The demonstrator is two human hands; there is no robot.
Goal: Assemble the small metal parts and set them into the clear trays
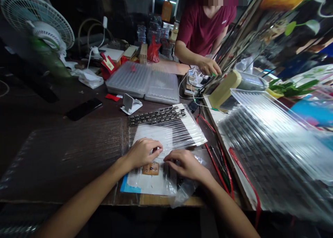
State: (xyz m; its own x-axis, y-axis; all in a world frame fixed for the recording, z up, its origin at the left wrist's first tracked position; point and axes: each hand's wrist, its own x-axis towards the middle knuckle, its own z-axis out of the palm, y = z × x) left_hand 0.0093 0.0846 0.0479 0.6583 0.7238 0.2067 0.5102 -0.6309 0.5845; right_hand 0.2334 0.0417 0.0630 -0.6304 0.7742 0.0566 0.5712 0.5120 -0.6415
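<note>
- Main thing here: a little brown board (151, 168), maybe a bare PCB, though it's too small to be sure. It's lying flat on a white sheet (148, 184), close to the near edge of the bench (158, 200).
- Its long side runs roughly left to right across the person. It sits right under the left hand (143, 153), so that's the nearer hand by a bit. The right hand (186, 165) is off to the board's right and slightly farther away.
- The left fingers (154, 148) are loosely curled and pointing right. No clear pinch, and I can't tell if they've got hold of anything.
- The right fingers (171, 158) are curved down and pointing left, partly open, right over a clear plastic bag (183, 193). Can't tell if they're gripping it or just resting there.
- Just past the hands there's a clear tray (166, 127) with rows of dark metal parts (156, 116) inside.
- Across the bench, a co-worker's hand (208, 66) is at a bunch of chargers (195, 80), well apart from all this.
</note>
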